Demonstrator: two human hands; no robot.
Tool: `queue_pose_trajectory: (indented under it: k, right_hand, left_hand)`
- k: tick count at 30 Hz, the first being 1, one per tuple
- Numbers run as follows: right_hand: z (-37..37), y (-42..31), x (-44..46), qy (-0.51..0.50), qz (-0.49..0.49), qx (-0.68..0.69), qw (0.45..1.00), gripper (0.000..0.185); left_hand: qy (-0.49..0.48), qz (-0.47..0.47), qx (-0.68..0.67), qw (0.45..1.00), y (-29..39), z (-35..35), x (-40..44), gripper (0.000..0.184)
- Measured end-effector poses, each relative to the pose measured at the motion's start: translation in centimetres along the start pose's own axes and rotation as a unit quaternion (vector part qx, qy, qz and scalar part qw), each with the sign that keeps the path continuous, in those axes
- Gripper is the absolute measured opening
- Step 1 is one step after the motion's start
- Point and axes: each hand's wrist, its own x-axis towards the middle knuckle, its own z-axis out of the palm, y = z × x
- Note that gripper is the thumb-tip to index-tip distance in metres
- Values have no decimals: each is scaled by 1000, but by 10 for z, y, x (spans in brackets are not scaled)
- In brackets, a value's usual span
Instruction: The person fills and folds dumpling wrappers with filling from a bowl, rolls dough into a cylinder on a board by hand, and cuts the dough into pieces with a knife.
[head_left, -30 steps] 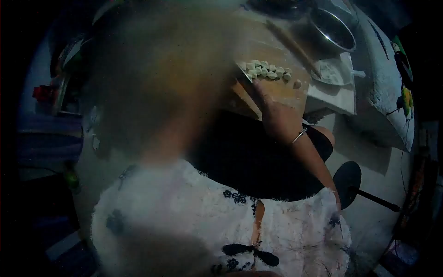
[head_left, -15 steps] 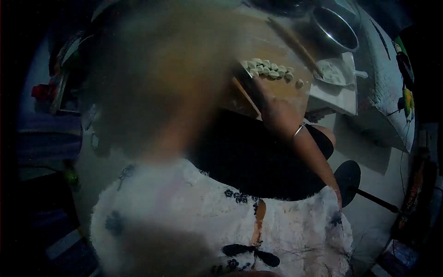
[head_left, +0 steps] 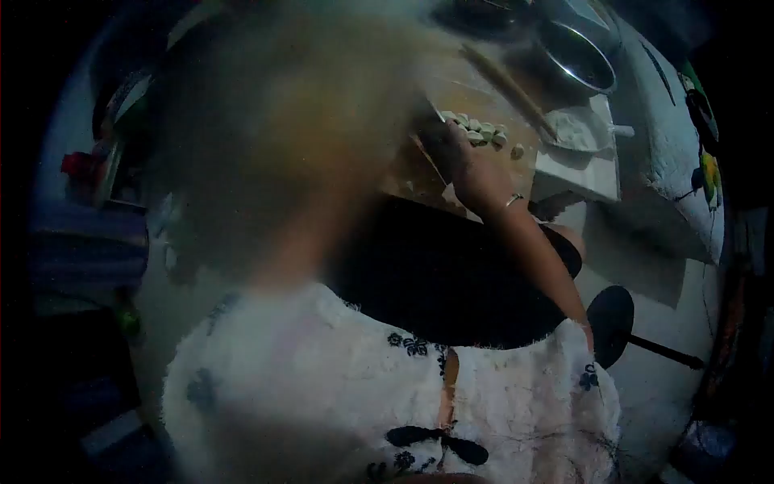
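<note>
My right hand (head_left: 481, 179), with a bracelet at the wrist, is closed around the handle of a dark, broad-bladed knife (head_left: 433, 123) over a wooden board (head_left: 522, 171). Just beyond the knuckles lie several small pale dough pieces (head_left: 488, 133), one sitting apart at the right. A narrow tan strip (head_left: 429, 156) shows beside the blade; I cannot make out what it is. A large blurred patch covers the left half of the view. Inside it my left hand (head_left: 351, 171) is only a smear reaching toward the board, so its fingers and anything under them are hidden.
A rolling pin (head_left: 508, 87) slants across the board's far right, its near end by a bowl of white flour (head_left: 579, 129). Behind that stands a metal bowl (head_left: 577, 58). A white block-like surface (head_left: 592, 173) borders the board. My lap in dark cloth (head_left: 435, 282) is close below.
My right hand and the knife have moved slightly farther away, up toward the dough pieces, and cover more of them. The whole view has shifted a little. My left hand stays blurred.
</note>
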Motion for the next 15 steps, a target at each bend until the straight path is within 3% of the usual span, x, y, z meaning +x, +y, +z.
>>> queue_pose_trajectory:
  k: [1, 2, 5, 6, 8, 12, 14, 15]
  right_hand:
    - [6, 7, -2, 37, -5, 8, 999, 61]
    - [9, 10, -5, 36, 2, 14, 999, 72]
    - [16, 20, -14, 95, -62, 50, 992, 74]
    - [14, 19, -17, 97, -63, 48, 992, 74]
    - [11, 15, -25, 75, -51, -28, 995, 75]
    - [6, 6, -35, 88, -91, -72, 989, 77]
    - [-2, -6, -39, -32, 0, -59, 998, 66]
    - [-1, -4, -40, -33, 1, -59, 998, 66]
  left_hand:
    - [5, 2, -20, 1000, -1, -2, -1, 34]
    - [-3, 6, -8, 1000, 0, -4, -1, 35]
    - [-35, -7, 21, 999, 37, -22, 1, 35]
    - [-45, -49, -5, 998, 50, -25, 0, 34]
    - [44, 70, -7, 997, 31, -3, 1, 30]
    - [28, 114, 6, 993, 26, 9, -3, 26]
    - [-7, 88, -1, 996, 37, 4, -7, 23]
    - [-8, 87, 0, 996, 39, 5, -8, 23]
